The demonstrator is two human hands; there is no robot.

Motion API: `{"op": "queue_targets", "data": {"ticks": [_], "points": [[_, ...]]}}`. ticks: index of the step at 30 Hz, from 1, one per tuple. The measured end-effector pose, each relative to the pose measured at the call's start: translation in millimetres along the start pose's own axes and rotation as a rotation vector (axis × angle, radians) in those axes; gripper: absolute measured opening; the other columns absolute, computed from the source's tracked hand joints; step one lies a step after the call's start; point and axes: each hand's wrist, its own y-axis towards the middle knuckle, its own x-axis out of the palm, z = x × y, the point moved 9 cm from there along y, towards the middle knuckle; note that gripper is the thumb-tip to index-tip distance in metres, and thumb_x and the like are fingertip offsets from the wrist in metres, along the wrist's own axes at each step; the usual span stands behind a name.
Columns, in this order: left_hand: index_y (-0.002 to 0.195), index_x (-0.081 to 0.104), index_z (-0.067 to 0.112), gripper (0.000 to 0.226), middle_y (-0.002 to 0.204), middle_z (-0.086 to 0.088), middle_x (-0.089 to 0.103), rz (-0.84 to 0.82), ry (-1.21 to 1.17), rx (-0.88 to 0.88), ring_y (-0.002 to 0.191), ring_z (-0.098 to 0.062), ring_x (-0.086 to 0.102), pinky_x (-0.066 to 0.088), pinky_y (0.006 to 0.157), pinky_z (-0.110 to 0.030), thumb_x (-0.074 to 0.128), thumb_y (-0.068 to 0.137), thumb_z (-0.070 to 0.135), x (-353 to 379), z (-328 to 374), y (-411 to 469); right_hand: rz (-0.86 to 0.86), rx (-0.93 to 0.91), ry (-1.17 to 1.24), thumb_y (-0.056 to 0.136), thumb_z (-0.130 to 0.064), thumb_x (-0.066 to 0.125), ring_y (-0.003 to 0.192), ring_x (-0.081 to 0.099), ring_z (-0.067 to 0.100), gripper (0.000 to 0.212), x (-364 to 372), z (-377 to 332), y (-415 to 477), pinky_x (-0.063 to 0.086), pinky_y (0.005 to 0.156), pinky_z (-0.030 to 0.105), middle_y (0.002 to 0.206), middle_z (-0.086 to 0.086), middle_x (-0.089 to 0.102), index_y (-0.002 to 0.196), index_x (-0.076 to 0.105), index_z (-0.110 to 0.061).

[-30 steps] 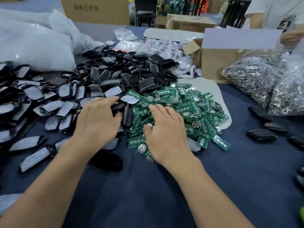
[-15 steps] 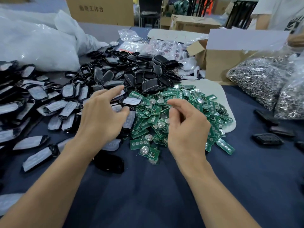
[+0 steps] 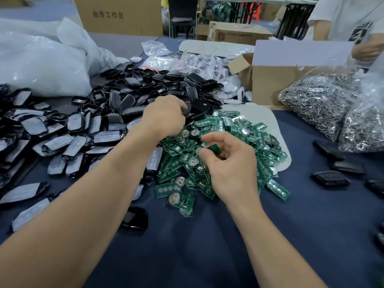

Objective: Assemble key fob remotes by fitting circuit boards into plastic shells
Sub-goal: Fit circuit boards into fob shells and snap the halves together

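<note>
Green circuit boards (image 3: pixel 234 129) are heaped on the dark blue cloth (image 3: pixel 207 256), partly over a white pad (image 3: pixel 268 117). A single board (image 3: pixel 215 148) is pinched between thumb and forefinger of the right hand (image 3: pixel 230 165), just above the heap. The left hand (image 3: pixel 164 115) is curled at the near edge of the black shells (image 3: pixel 158 80); whether one is gripped cannot be told. Bags of metal rings (image 3: pixel 315 100) are seen at the right.

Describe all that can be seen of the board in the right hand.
The board is small, flat and green, like printed circuit material. Only one corner shows; the rest is hidden by the right hand, which pinches it, tilted, between thumb and forefinger over the pile of loose boards. Whether it touches the pile is unclear.
</note>
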Motion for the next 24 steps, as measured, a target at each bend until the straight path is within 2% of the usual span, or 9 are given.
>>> {"op": "queue_targets", "data": {"ticks": [4,8,10,12,13,16,19,21,24], "points": [[0.12,0.073,0.022,0.036,0.114,-0.003,0.072,-0.027,0.07,-0.01,0.104,-0.03,0.067,0.06,0.091,-0.046,0.064,0.088,0.006,2.6,2.9,4.9,0.035,0.003,-0.041,0.073,-0.019,0.087,0.061,0.061,0.0,0.024,-7.5,-1.4,-0.4,0.048,0.059,0.011,0.08,-0.023,0.071,0.083,0.071,-0.033],[0.11,0.077,0.023,0.031,0.114,-0.001,0.072,-0.026,0.076,-0.033,0.101,-0.028,0.067,0.06,0.088,-0.042,0.064,0.089,0.005,4.1,1.0,6.3,-0.006,-0.038,-0.053,0.075,-0.002,0.081,0.058,0.061,0.005,0.027,-6.1,-4.5,-2.4,0.05,0.055,0.018,0.072,-0.01,0.072,0.071,0.077,-0.028],[0.108,0.075,0.025,0.031,0.112,0.001,0.072,-0.027,0.064,-0.042,0.1,-0.027,0.068,0.059,0.084,-0.039,0.066,0.088,0.003,2.0,-2.9,9.3,0.008,-0.055,-0.068,0.075,0.006,0.08,0.07,0.065,0.005,0.033,-7.8,-6.7,-5.4,0.053,0.066,0.019,0.08,-0.015,0.073,0.066,0.078,-0.026],[0.119,0.071,0.026,0.039,0.116,0.001,0.071,-0.058,0.038,-0.039,0.103,-0.026,0.067,0.059,0.089,-0.04,0.067,0.088,0.003,3.9,-5.9,13.2,0.028,-0.072,-0.152,0.078,0.003,0.08,0.084,0.066,-0.002,0.036,-9.8,-10.2,-9.6,0.054,0.079,0.021,0.084,-0.021,0.073,0.066,0.076,-0.031],[0.128,0.066,0.023,0.045,0.12,0.0,0.07,-0.079,0.028,-0.035,0.105,-0.026,0.066,0.059,0.092,-0.041,0.066,0.088,0.002,5.5,-6.8,14.8,0.037,-0.093,-0.201,0.08,-0.002,0.08,0.084,0.066,-0.003,0.034,-9.9,-12.8,-11.4,0.055,0.079,0.023,0.084,-0.022,0.072,0.069,0.076,-0.034],[0.136,0.059,0.017,0.051,0.118,-0.005,0.068,-0.11,0.013,-0.001,0.105,-0.028,0.064,0.057,0.092,-0.043,0.059,0.088,0.0,6.4,-3.3,15.8,0.064,-0.168,-0.291,0.087,-0.016,0.078,0.064,0.062,0.005,0.018,-9.4,-21.5,-14.4,0.051,0.063,0.022,0.069,-0.016,0.069,0.083,0.075,-0.033],[0.13,0.066,0.017,0.049,0.119,-0.007,0.071,-0.086,0.011,0.029,0.106,-0.031,0.066,0.059,0.09,-0.044,0.054,0.088,-0.004,4.0,1.0,11.3,0.119,-0.136,-0.233,0.083,-0.019,0.081,0.069,0.061,-0.002,0.015,-13.4,-22.7,-13.3,0.044,0.06,0.008,0.082,-0.029,0.066,0.083,0.073,-0.031],[0.129,0.071,0.022,0.053,0.12,-0.007,0.072,0.007,-0.077,0.026,0.105,-0.028,0.068,0.061,0.085,-0.04,0.056,0.088,-0.008,-6.6,0.8,6.0,0.129,-0.082,-0.201,0.079,-0.017,0.083,0.07,0.061,-0.005,0.019,-15.8,-17.4,-11.7,0.043,0.06,0.003,0.085,-0.037,0.063,0.082,0.073,-0.032],[0.134,0.068,0.022,0.054,0.116,-0.002,0.069,0.135,-0.505,0.012,0.096,-0.017,0.063,0.053,0.07,-0.021,0.064,0.091,-0.01,-25.6,-3.7,-13.0,0.082,-0.012,-0.137,0.081,-0.005,0.077,0.072,0.063,-0.006,0.033,-15.3,-7.0,-9.3,0.043,0.058,0.001,0.072,-0.019,0.069,0.092,0.072,-0.036]]}}
